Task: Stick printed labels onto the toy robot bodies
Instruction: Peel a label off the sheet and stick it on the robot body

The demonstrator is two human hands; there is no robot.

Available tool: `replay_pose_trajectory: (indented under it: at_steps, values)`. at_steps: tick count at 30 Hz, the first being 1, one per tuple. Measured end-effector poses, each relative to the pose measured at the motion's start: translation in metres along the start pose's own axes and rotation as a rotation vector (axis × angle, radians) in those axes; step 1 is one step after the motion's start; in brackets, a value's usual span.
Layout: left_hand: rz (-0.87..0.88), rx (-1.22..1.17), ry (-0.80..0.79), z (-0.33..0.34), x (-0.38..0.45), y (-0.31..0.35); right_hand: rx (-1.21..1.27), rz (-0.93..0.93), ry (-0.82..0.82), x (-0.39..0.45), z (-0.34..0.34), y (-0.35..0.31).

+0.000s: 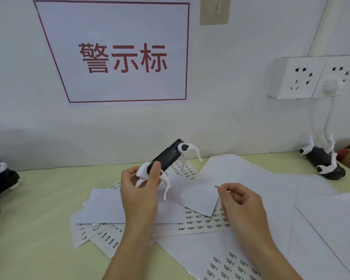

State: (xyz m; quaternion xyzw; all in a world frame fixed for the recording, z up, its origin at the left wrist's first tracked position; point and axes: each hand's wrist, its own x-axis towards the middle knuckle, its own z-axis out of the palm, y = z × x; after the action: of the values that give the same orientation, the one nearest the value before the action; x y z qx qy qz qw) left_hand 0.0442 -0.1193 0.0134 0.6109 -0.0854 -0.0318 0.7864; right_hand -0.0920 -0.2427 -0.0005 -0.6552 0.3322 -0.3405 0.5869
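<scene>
Finished toys, left edge of the table: dark-bodied plastic toy robots with white legs (0,178) lie bunched at the left edge of the pale green table (38,209), partly out of view; whether they carry labels cannot be told.

Left hand: the left hand (138,190) holds the black oblong plastic toy robot body with curved white legs (166,158) in the air above the middle of the table, fingers and thumb (155,174) clamped on its near white end, the far end tilted up toward the back wall.

Risk at the toy: the grip is on one end only, so pressing a label onto the dark shell could pivot the body in the hand and set the label crooked (the thin legs also look likely to flex or snag).

Label sheets: white glossy sheets printed with rows of small black labels (202,221) lie overlapped mid-table and toward the near edge, some blank side up.

Right hand: the right hand (240,205) hovers over the sheets, thumb and forefinger pinched together on a small white printed label (217,186).

Risk at the label: a peeled label, I judge, may curl onto the fingertip or fold on itself; loose sheets could lift with it or slide.

Spare toy, far right corner: another dark toy robot (323,160) lies on its back near the far right corner, legs up, below white wall sockets (311,77) and a cable; it sits well apart from both hands.
</scene>
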Motion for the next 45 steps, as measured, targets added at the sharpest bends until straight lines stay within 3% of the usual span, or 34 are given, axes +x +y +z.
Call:
replay_pose_trajectory:
  at_steps: [4,11,15,18,21,25,30,41,45]
  values:
    - [-0.206,-0.335,0.009,0.005,0.002,0.002,0.006,0.007,-0.006,0.001,0.0,-0.001]
    - [-0.626,-0.934,-0.258,0.008,-0.007,0.015,0.007,-0.001,-0.009,0.001,0.0,0.0]
    - [-0.601,-0.764,-0.464,0.009,-0.012,0.015,0.008,-0.001,-0.004,0.001,0.0,0.0]
    - [-0.492,-0.618,-0.49,0.013,-0.014,0.011,0.009,-0.002,-0.008,0.001,0.0,0.0]
    - [-0.459,-0.521,-0.468,0.016,-0.016,0.008,0.028,-0.004,-0.013,0.002,0.0,0.0]
    - [-0.435,-0.36,-0.555,0.015,-0.016,0.005,0.048,0.017,-0.015,0.003,0.0,-0.001]
    - [-0.481,-0.362,-0.662,0.016,-0.02,0.002,0.068,0.068,-0.006,0.004,-0.003,-0.001]
    - [-0.38,-0.118,-0.836,0.019,-0.024,-0.009,0.137,0.144,0.042,0.009,-0.007,0.001]
    - [-0.374,-0.136,-0.889,0.018,-0.023,-0.011,0.175,0.153,0.039,0.01,-0.007,0.0]
